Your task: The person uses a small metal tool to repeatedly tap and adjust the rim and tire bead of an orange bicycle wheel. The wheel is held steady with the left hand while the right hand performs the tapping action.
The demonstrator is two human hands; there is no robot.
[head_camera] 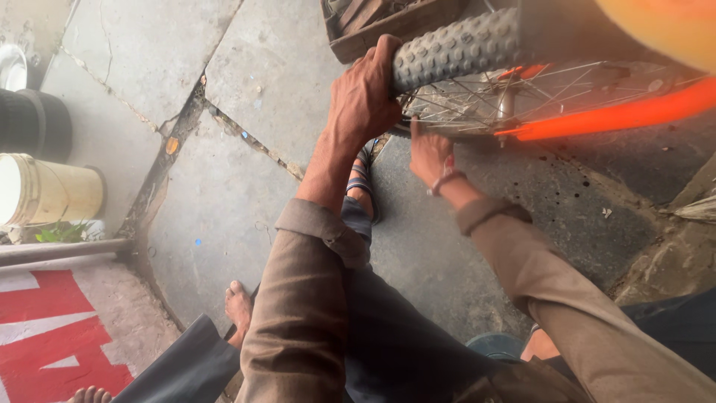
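A bicycle wheel with a knobbly grey tyre and thin metal spokes stands at the top of the head view, beside an orange frame tube. My left hand grips the tyre at its left end, fingers wrapped over the tread. Lower down, my right hand reaches in under the rim among the spokes; its fingers are hidden, so what they touch cannot be told. Both arms wear rolled brown sleeves, and a thread band circles the right wrist.
Cracked stone paving lies below. A cream bucket and a black tyre sit at the left edge, above a red and white painted slab. A wooden crate is beside the wheel. Another person's bare foot rests nearby.
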